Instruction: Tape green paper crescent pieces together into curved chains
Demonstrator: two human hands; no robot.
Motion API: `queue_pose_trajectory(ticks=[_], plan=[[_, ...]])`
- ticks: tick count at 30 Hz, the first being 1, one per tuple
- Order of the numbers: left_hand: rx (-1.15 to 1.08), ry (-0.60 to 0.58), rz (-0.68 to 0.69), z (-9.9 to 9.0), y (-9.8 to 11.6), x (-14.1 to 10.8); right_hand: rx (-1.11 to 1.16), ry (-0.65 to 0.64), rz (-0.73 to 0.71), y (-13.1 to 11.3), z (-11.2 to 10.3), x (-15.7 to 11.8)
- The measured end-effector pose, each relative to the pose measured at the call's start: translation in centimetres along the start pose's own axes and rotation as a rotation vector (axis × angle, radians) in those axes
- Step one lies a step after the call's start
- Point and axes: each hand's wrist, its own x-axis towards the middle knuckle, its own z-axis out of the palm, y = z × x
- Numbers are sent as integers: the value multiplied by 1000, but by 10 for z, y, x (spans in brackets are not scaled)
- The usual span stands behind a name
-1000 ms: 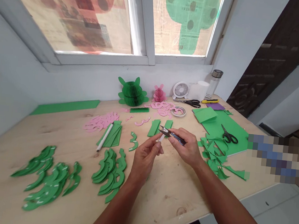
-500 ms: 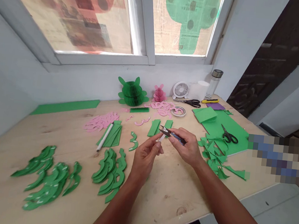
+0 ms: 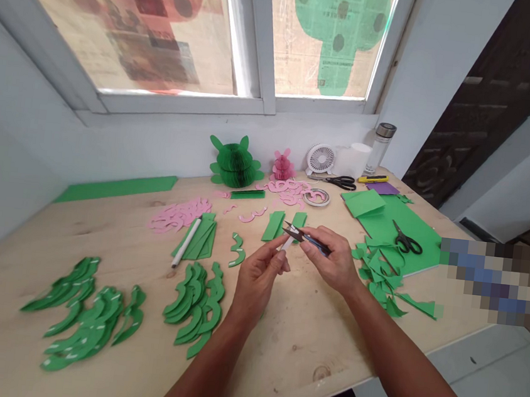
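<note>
Hardly anything has moved since a moment ago: the 2 hands hang above the desk [image 3: 304, 367] as before. Fingers [image 3: 320, 235] of the right hand [image 3: 333, 266] wrap blue-handled thread snips [image 3: 305, 239]. Just beside the snips, the left hand [image 3: 259, 280] pinches a small white piece [image 3: 285, 245]. Green paper strips [image 3: 274, 226] lie just beyond the snips, pink paper cut-outs [image 3: 178, 216] well left, black scissors [image 3: 406, 240] right.
</note>
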Motion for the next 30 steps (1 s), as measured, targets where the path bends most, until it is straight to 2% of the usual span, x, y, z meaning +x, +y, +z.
queue_pose_trajectory(ticks=[17, 30], plan=[[3, 5, -6, 1, 2, 0, -16, 24, 7, 2, 1, 1], [16, 80, 55, -2, 3, 2, 10, -5, 29, 3, 1, 1]])
